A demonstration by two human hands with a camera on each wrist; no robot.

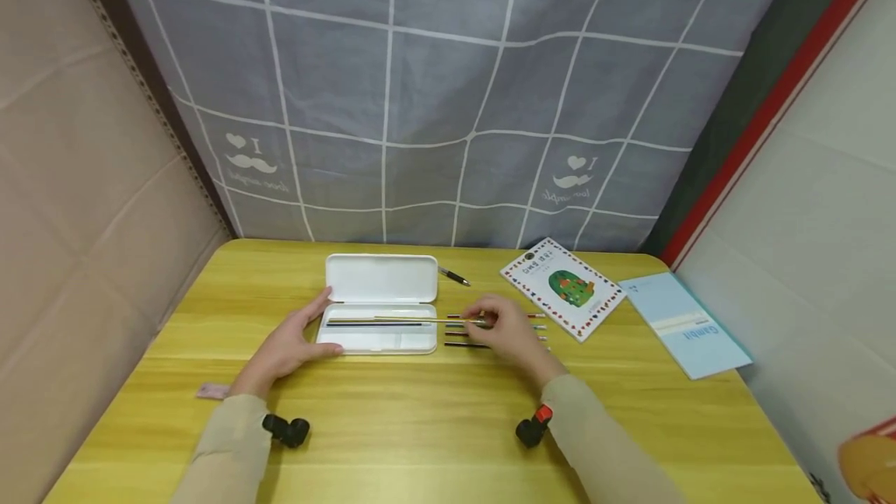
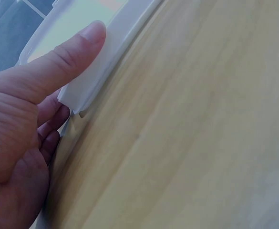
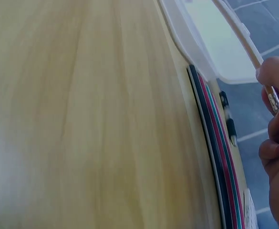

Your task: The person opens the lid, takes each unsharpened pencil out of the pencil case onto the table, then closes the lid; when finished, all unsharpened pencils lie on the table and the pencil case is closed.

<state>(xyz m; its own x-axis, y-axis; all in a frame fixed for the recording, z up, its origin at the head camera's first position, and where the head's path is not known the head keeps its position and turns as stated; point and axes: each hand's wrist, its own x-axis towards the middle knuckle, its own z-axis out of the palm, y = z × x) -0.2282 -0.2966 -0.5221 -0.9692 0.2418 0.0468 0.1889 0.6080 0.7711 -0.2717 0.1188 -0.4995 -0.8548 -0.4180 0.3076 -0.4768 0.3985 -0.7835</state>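
Note:
A white pencil case [image 1: 381,341] lies with its lid [image 1: 381,278] raised on the yellow wood-grain table. My left hand [image 1: 290,341] holds its left side. In the left wrist view the thumb [image 2: 82,45] lies over the case's rim, with the other fingers partly hidden beside the corner. A dark pencil [image 1: 343,323] lies inside. My right hand [image 1: 511,333] pinches a gold-coloured pencil [image 1: 413,320] near its metal band [image 3: 273,99], and the pencil's other end reaches over the case. Beneath that hand, several pencils [image 3: 215,143] lie side by side, right of the case.
A black pen [image 1: 455,277] lies behind the pencils, by the lid. To the right are a white booklet [image 1: 539,286] with a green picture and a light blue notebook [image 1: 672,309]. A small pinkish strip [image 1: 212,390] lies near the left forearm. Grey checked cloth [image 1: 448,99] hangs behind the table.

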